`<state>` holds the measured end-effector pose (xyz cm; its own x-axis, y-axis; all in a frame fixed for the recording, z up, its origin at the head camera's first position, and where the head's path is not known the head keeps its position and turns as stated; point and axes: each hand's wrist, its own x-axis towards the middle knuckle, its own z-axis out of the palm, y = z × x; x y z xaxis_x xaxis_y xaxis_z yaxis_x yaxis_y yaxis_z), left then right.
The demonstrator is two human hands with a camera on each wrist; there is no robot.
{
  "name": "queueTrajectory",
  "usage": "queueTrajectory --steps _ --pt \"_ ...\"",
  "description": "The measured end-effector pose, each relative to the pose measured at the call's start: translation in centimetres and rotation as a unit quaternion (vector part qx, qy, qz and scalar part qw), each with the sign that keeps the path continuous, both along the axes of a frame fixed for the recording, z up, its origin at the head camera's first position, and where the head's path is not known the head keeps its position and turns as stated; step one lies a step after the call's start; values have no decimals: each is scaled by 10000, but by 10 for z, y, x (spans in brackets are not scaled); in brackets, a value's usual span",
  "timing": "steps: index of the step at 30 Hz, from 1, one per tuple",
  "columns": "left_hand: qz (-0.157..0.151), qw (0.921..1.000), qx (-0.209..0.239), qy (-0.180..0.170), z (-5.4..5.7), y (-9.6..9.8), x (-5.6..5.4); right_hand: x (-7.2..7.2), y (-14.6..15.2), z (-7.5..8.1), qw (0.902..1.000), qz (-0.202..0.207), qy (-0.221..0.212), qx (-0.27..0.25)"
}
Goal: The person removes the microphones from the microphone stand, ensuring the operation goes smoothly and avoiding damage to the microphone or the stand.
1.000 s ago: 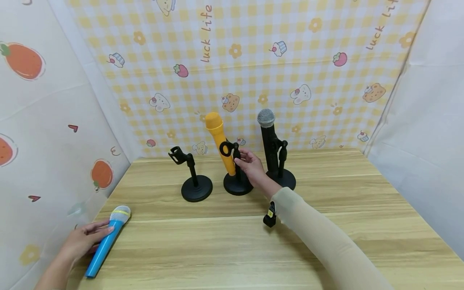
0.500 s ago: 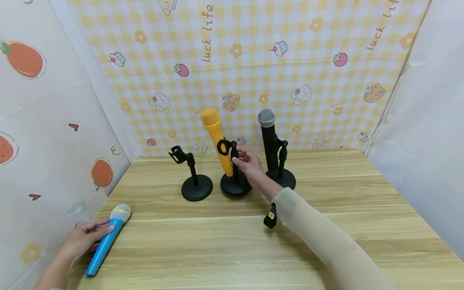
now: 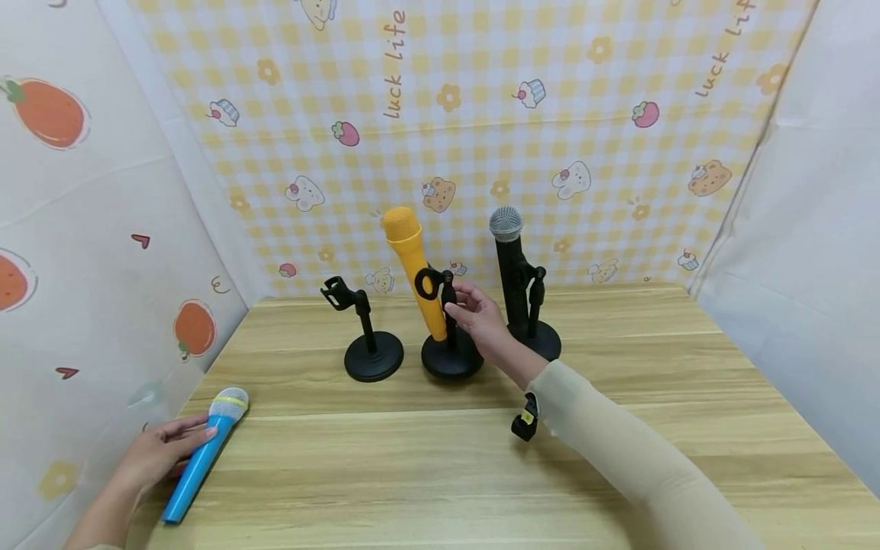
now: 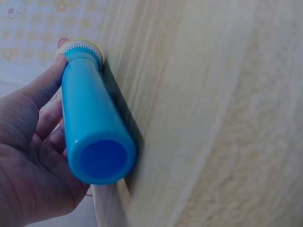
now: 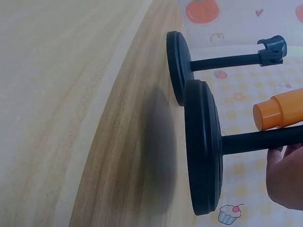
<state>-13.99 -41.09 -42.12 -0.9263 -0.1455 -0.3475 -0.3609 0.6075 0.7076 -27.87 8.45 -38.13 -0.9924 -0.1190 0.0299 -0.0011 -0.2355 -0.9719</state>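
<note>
My left hand [image 3: 154, 458] holds a blue toy microphone [image 3: 195, 470] with a silver mesh head, at the left side of the table. In the left wrist view the thumb lies along its body near the head, and its hollow end faces the camera. My right hand [image 3: 481, 321] pinches the pole of the middle black stand [image 3: 452, 359]. An orange microphone [image 3: 419, 267] leans in that stand's ring clip, head up. In the right wrist view the round base [image 5: 203, 146] is raised off the table, its shadow apart from it.
A black stand [image 3: 373, 357] with an open clip stands left of the middle one. To the right, another stand [image 3: 543, 340] holds a black microphone [image 3: 509, 275] with a silver head. Patterned cloth [image 3: 447, 153] hangs behind the wooden table [image 3: 385, 473].
The middle stand and its orange microphone shifted left, then slightly back right and nearer, along with my right hand. My left hand and the blue microphone have stayed put.
</note>
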Motion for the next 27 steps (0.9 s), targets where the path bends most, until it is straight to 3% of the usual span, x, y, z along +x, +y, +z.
queueTrajectory --steps 14,27 --pt "27 10000 30 -59 0 -2 -1 15 10 1 9997 -122 -80 -201" --pt "34 10000 60 -28 -1 -1 -2 41 18 1 9996 -55 -148 -255"
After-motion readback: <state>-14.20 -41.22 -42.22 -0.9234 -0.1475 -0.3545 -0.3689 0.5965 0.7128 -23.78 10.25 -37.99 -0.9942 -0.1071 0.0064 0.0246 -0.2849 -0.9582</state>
